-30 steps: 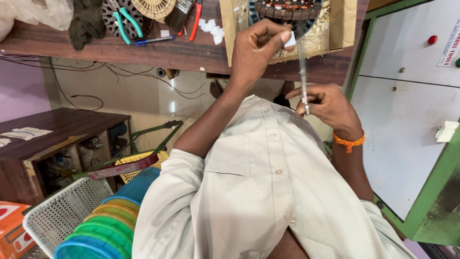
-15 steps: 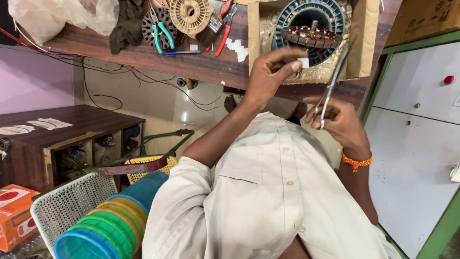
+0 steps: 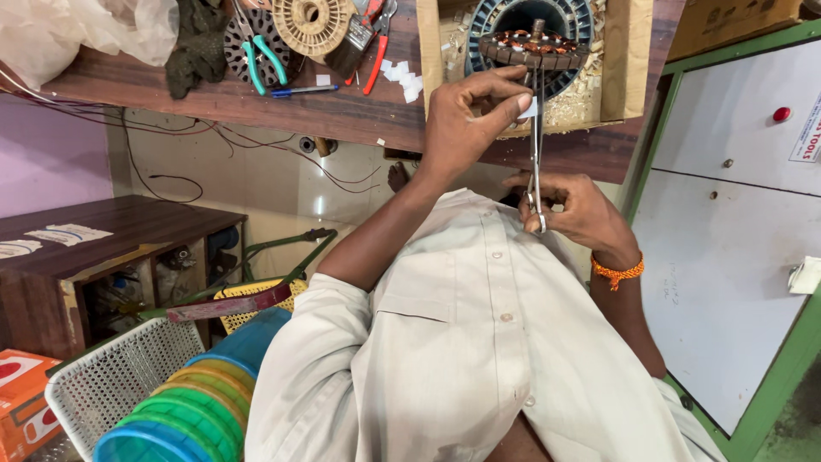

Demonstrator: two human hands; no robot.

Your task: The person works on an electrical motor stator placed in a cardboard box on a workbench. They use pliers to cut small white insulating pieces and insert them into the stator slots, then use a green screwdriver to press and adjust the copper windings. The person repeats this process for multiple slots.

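Note:
My left hand (image 3: 466,120) is raised to the wooden bench and pinches a small white paper piece (image 3: 529,108) between thumb and fingers. Just behind it sits a motor stator (image 3: 532,44) with copper windings, resting in a cardboard box (image 3: 629,60). My right hand (image 3: 581,212), with an orange band at the wrist, grips the handles of metal scissors (image 3: 535,154). The scissors stand upright, their blades reaching up to the white piece. My beige shirt (image 3: 479,342) fills the lower middle.
On the wooden bench (image 3: 256,103) lie green-handled pliers (image 3: 256,53), red-handled pliers (image 3: 376,43), a pen, a plastic spool (image 3: 312,21) and paper scraps. A white wire basket (image 3: 120,376), stacked coloured rings (image 3: 188,411) and a low shelf (image 3: 103,257) are left. A green-framed cabinet (image 3: 727,214) stands right.
The scissors went from tilted to upright, blades now at the white piece. My left hand shifted closer to the stator. The view moved down and left.

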